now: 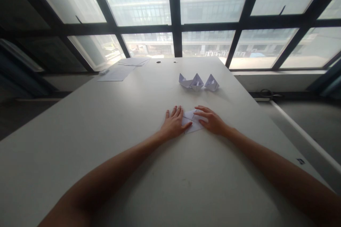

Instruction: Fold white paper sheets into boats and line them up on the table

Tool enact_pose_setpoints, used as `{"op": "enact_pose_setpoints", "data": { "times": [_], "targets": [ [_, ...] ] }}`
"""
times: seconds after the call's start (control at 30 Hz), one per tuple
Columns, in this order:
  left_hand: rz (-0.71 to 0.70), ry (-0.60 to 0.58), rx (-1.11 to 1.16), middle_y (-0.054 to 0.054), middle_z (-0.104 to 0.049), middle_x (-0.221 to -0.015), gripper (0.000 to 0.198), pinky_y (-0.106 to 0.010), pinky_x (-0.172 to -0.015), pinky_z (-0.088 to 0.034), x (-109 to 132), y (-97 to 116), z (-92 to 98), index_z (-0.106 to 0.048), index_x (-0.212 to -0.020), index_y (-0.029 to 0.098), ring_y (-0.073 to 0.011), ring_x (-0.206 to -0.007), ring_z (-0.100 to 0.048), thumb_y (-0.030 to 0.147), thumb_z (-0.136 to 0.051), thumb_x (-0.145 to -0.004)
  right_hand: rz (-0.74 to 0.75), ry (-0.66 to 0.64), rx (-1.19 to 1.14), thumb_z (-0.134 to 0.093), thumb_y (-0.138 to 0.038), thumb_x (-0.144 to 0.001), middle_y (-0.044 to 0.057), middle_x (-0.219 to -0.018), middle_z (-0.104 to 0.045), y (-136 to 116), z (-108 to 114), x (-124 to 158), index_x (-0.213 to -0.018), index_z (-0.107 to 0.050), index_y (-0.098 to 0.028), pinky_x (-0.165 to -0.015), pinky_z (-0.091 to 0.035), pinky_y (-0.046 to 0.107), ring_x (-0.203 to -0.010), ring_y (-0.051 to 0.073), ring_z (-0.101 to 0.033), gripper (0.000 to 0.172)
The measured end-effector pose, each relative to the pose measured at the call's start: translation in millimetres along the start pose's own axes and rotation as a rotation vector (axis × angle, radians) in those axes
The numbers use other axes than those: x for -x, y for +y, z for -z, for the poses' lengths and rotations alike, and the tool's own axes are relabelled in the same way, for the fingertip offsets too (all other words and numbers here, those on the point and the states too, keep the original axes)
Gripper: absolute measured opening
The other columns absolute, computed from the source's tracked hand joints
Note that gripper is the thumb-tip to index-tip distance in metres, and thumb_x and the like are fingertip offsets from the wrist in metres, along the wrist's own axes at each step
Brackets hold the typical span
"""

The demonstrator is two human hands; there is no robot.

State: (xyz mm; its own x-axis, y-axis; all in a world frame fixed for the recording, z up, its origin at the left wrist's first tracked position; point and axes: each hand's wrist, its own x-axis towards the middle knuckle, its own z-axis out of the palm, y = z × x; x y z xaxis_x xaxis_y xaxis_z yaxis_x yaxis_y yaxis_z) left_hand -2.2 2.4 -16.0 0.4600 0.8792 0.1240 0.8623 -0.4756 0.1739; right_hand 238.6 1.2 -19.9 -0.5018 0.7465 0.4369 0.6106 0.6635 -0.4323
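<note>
A small folded white paper (192, 122) lies flat on the white table (106, 131) in front of me. My left hand (174, 123) rests flat on its left side, fingers stretched out and thumb over the paper. My right hand (211, 120) presses on its right side, fingers extended across the fold. Part of the paper is hidden under both hands. Farther back stand three folded paper boats: one (184, 81), a second (197, 82), a third (211, 83).
Loose white sheets (119, 72) lie at the table's far left corner, with more sheets (134, 61) behind them. Two small dark holes (158, 62) mark the far edge. Large windows with dark frames (174, 25) rise behind the table.
</note>
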Motion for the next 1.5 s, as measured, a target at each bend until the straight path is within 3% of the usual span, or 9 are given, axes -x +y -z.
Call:
{"op": "enact_pose_setpoints", "data": {
  "times": [0.07,0.13,0.3,0.47,0.67,0.83,1.13,1.3,1.5],
  "targets": [
    [-0.029,-0.002,0.011,-0.016,-0.024,-0.162,0.079,-0.063,-0.117,-0.012,0,-1,0.1,-0.029,-0.154,0.016,-0.0356,-0.151,-0.014,0.066,-0.039,-0.094,0.047,-0.107,0.042,-0.053,-0.014,-0.091,0.007,-0.147,-0.052,-1,0,0,-0.130,-0.063,-0.025,-0.116,-0.032,0.046,-0.140,0.024,-0.042,0.043],
    [-0.058,0.013,0.023,-0.013,-0.026,-0.162,0.071,-0.063,-0.117,-0.015,0,-1,0.8,-0.035,-0.152,0.021,-0.0349,-0.151,-0.016,0.063,-0.043,-0.095,0.050,-0.145,0.074,-0.052,-0.018,-0.093,0.006,-0.146,-0.054,-3,0,0,-0.133,-0.062,-0.028,-0.116,-0.032,0.049,-0.139,0.024,-0.044,0.042],
    [-0.174,0.139,0.072,-0.007,-0.055,-0.139,0.034,-0.047,-0.114,-0.032,-1,1,7.8,-0.065,-0.128,0.029,-0.0257,-0.131,-0.047,0.039,-0.049,-0.099,0.001,-0.061,0.149,-0.056,-0.027,-0.095,0.007,-0.132,-0.064,-9,2,-1,-0.122,-0.070,-0.029,-0.105,-0.043,0.046,-0.123,0.026,-0.056,0.031],
    [-0.197,0.154,0.101,-0.005,-0.068,-0.110,0.029,-0.042,-0.105,-0.040,-3,4,15.9,-0.072,-0.115,0.030,-0.0220,-0.108,-0.059,0.026,-0.049,-0.099,-0.053,-0.009,0.169,-0.059,-0.024,-0.093,0.008,-0.116,-0.069,-15,3,-3,-0.110,-0.075,-0.029,-0.097,-0.047,0.043,-0.108,0.025,-0.059,0.024],
    [-0.161,0.182,0.101,-0.004,-0.068,-0.118,0.027,-0.048,-0.116,-0.028,-1,7,18.0,-0.073,-0.111,0.028,-0.0231,-0.115,-0.058,0.034,-0.049,-0.098,-0.016,-0.007,0.112,-0.055,-0.024,-0.095,0.008,-0.094,-0.071,-21,9,-4,-0.088,-0.077,-0.022,-0.089,-0.049,0.037,-0.092,0.022,-0.061,0.023],
    [-0.154,0.136,0.063,-0.006,-0.060,-0.133,0.032,-0.051,-0.118,-0.025,0,4,15.5,-0.067,-0.123,0.028,-0.0264,-0.132,-0.047,0.041,-0.052,-0.097,0.073,-0.067,0.097,-0.054,-0.023,-0.094,0.007,-0.082,-0.072,-28,13,-3,-0.080,-0.074,-0.022,-0.087,-0.048,0.037,-0.085,0.021,-0.062,0.024],
    [-0.208,-0.018,0.096,-0.006,-0.040,-0.156,0.044,-0.049,-0.120,-0.021,-3,-3,8.7,-0.048,-0.145,0.025,-0.0236,-0.147,-0.031,0.031,-0.034,-0.103,0.136,-0.085,-0.155,-0.054,-0.025,-0.094,0.006,-0.104,-0.075,-32,10,0,-0.100,-0.075,-0.026,-0.097,-0.050,0.038,-0.100,0.021,-0.067,0.022],
    [-0.324,-0.050,0.144,-0.002,-0.037,-0.158,0.047,-0.044,-0.122,-0.019,-6,-5,7.2,-0.041,-0.150,0.027,-0.0204,-0.149,-0.028,0.035,-0.030,-0.105,0.079,0.060,-0.065,-0.050,-0.023,-0.096,0.007,-0.123,-0.070,-21,0,-1,-0.120,-0.069,-0.024,-0.104,-0.047,0.042,-0.115,0.022,-0.061,0.031],
    [-0.278,-0.010,0.137,-0.006,-0.041,-0.155,0.048,-0.039,-0.122,-0.021,-5,-5,3.8,-0.044,-0.148,0.021,-0.0179,-0.146,-0.033,0.032,-0.032,-0.103,0.065,-0.042,0.102,-0.052,-0.023,-0.096,0.006,-0.128,-0.068,-16,-5,-4,-0.121,-0.070,-0.023,-0.106,-0.045,0.042,-0.122,0.024,-0.058,0.031]
  ]
}}
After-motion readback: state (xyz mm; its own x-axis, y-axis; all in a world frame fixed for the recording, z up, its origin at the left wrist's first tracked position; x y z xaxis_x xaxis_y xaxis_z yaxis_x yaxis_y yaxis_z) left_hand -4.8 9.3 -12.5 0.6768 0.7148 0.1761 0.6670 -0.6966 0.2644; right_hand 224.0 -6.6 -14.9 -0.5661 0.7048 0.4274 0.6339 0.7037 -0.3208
